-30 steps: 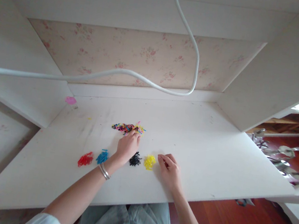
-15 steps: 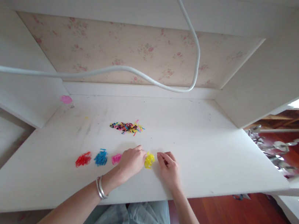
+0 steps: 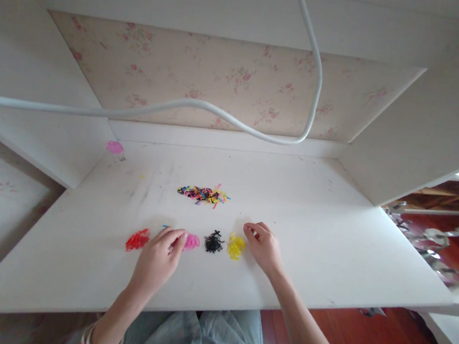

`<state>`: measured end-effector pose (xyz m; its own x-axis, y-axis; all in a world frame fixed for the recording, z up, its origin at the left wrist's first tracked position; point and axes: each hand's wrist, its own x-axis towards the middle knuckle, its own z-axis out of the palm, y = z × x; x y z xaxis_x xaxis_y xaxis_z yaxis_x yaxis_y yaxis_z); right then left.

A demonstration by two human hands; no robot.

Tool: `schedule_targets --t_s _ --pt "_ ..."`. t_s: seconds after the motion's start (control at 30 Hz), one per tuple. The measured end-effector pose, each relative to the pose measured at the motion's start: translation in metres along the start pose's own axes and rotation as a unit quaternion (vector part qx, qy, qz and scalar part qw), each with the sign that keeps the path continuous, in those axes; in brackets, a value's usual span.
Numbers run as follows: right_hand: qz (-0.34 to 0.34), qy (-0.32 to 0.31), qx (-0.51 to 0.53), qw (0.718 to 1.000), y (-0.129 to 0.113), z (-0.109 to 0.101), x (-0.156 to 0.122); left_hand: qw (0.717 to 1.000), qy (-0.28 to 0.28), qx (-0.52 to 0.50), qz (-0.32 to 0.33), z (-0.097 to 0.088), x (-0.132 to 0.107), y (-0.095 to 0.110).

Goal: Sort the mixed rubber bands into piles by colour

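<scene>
Small rubber bands lie in piles sorted by colour along the near part of the white desk. From the left come a red pile (image 3: 137,240), a blue one mostly covered by my left hand (image 3: 159,256), a pink pile (image 3: 192,242), a black pile (image 3: 214,241) and a yellow pile (image 3: 236,246). My left hand's fingers are pinched together beside the pink pile; anything between them is hidden. Just right of the yellow pile, my right hand (image 3: 264,248) is also pinched, its contents too small to name. Farther back sits a mixed-colour heap of rubber bands (image 3: 204,194).
A white cable (image 3: 204,106) loops across the view above the white desk (image 3: 314,206). At the back left corner lies a pink piece (image 3: 115,147). Side panels (image 3: 409,106) and a floral back wall (image 3: 243,77) enclose the desk.
My left hand has moved left, from over the black pile to over the blue one, uncovering the black and pink piles. My right hand stays by the yellow pile. The view has shifted slightly.
</scene>
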<state>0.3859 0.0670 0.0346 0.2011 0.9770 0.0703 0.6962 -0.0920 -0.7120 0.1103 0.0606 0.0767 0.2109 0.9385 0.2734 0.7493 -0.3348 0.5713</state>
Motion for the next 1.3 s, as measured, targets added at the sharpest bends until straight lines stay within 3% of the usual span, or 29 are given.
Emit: schedule_targets --t_s 0.17,0.3,0.6,0.87,1.13,1.3 --pt "-0.024 -0.054 -0.106 0.993 -0.022 0.010 0.044 0.992 0.115 0.021 -0.045 -0.014 -0.050 -0.054" --pt "-0.029 -0.078 -0.173 0.981 -0.037 0.026 0.069 0.984 0.152 0.068 -0.066 -0.019 -0.071 -0.082" --pt "-0.065 -0.067 -0.243 0.965 -0.046 0.039 0.084 0.983 0.156 0.070 -0.062 -0.013 -0.073 -0.083" --pt "-0.117 -0.021 -0.150 0.982 -0.039 0.022 0.063 0.984 0.144 0.078 -0.076 -0.010 -0.075 -0.085" --pt "-0.117 -0.051 -0.069 0.989 -0.006 -0.004 0.003 0.986 0.126 0.082 -0.068 -0.008 -0.077 -0.082" --pt "-0.131 -0.064 -0.086 0.986 0.006 -0.010 -0.012 0.983 0.123 0.126 -0.059 -0.007 -0.077 -0.080"
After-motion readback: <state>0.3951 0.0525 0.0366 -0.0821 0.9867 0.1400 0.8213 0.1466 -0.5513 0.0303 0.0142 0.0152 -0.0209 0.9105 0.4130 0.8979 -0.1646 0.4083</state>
